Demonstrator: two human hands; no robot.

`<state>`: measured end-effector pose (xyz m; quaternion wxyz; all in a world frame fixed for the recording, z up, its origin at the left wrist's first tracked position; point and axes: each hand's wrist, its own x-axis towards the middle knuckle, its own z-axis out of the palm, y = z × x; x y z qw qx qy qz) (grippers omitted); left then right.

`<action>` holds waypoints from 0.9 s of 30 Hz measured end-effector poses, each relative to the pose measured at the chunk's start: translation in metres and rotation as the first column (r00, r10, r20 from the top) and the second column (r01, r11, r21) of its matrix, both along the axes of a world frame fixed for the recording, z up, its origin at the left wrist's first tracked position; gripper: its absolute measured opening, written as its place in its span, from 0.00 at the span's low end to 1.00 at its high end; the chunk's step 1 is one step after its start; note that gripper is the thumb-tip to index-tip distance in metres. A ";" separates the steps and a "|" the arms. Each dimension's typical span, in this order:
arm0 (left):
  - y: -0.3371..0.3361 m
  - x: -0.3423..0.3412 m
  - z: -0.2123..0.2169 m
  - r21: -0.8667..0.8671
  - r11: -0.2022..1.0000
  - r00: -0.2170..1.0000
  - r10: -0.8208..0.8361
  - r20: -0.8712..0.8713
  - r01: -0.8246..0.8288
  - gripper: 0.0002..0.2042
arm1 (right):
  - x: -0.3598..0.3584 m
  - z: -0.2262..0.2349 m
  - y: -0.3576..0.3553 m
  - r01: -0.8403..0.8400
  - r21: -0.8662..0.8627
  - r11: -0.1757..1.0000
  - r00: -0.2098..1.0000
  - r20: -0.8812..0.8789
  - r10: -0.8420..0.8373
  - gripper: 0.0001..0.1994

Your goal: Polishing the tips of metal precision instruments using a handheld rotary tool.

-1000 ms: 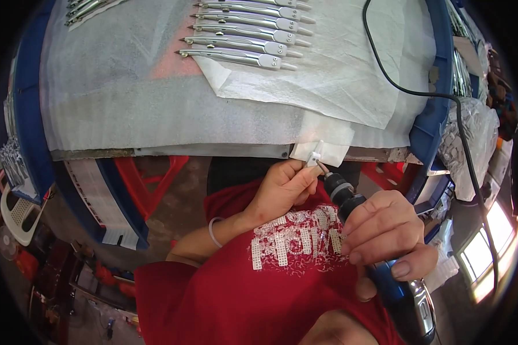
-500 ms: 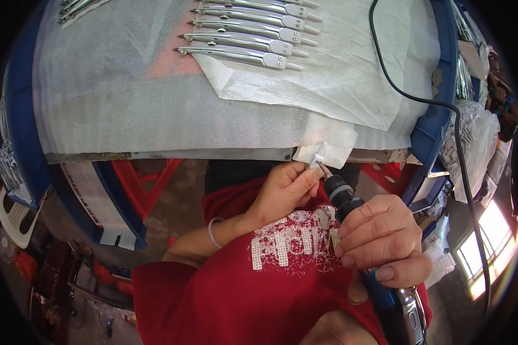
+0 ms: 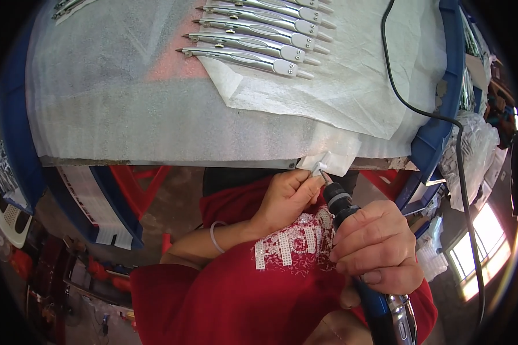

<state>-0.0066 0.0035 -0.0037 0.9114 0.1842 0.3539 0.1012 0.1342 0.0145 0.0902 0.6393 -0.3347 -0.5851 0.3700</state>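
Observation:
My left hand is closed at the table's front edge, its thumb and fingertips pinching a small white-and-silver part whose kind I cannot make out. In my right hand is a corded electric screwdriver with a blue and black body, tilted up toward the left. Its bit reaches the small part or stops just beside it. A square of white foam sheet hangs over the edge behind the part. Farther back, several silver drawing compasses lie side by side on a white cloth.
A black cable runs over the right side of the table, which has a pale foam cover. Blue bins flank it on both sides. Plastic bags of parts sit at right. Red stool legs show below.
The picture has shifted slightly, with table and compasses now a little lower. Both hands keep their grip, and the screwdriver bit stays at the small part.

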 end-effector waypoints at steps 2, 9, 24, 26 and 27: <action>0.000 -0.001 -0.001 0.023 0.999 1.000 -0.026 -0.018 0.026 0.09 | 0.001 0.000 0.002 -0.007 0.006 1.000 1.000 -0.007 0.007 0.07; -0.001 0.001 0.000 0.034 0.999 1.000 -0.005 -0.024 0.006 0.09 | 0.000 0.000 0.000 0.003 0.020 1.000 1.000 -0.017 -0.003 0.06; 0.007 0.003 0.010 -0.025 1.000 1.000 -0.005 -0.027 0.004 0.11 | 0.010 0.010 -0.017 0.050 -0.033 0.998 0.998 0.034 -0.049 0.21; 0.007 0.003 0.010 -0.016 1.000 1.000 -0.008 -0.026 0.008 0.11 | 0.009 0.009 -0.017 0.060 -0.024 0.998 0.998 0.031 -0.059 0.20; 0.007 0.003 0.010 -0.023 1.000 1.000 -0.004 -0.026 0.003 0.11 | 0.008 0.008 -0.017 0.065 -0.029 0.997 0.998 0.026 -0.064 0.20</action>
